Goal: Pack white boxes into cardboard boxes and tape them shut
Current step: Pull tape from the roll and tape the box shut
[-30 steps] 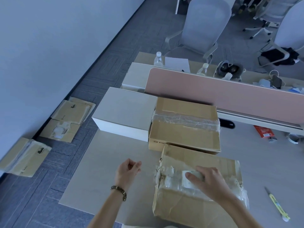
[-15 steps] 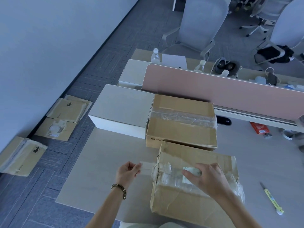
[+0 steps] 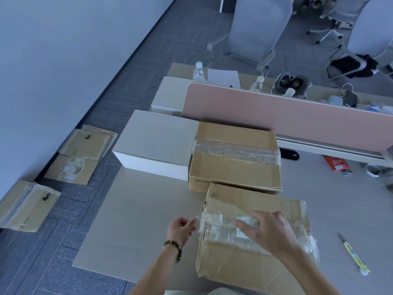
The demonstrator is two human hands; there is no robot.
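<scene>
- On the desk (image 3: 138, 220), from 9 toward 3 o'clock: a white box (image 3: 157, 143) sits unpacked at the far left, touching a cardboard box (image 3: 234, 158) already taped shut.
- Nearer, a second, battered carton (image 3: 251, 252) is mid-taping, so one seal is unfinished and at least one white box is left.
- Left hand (image 3: 180, 231) pinches the tape end (image 3: 197, 220) at the carton's 9 o'clock edge.
- Right hand (image 3: 268, 233) curls over the tape roll (image 3: 247, 221) on the carton's top.
</scene>
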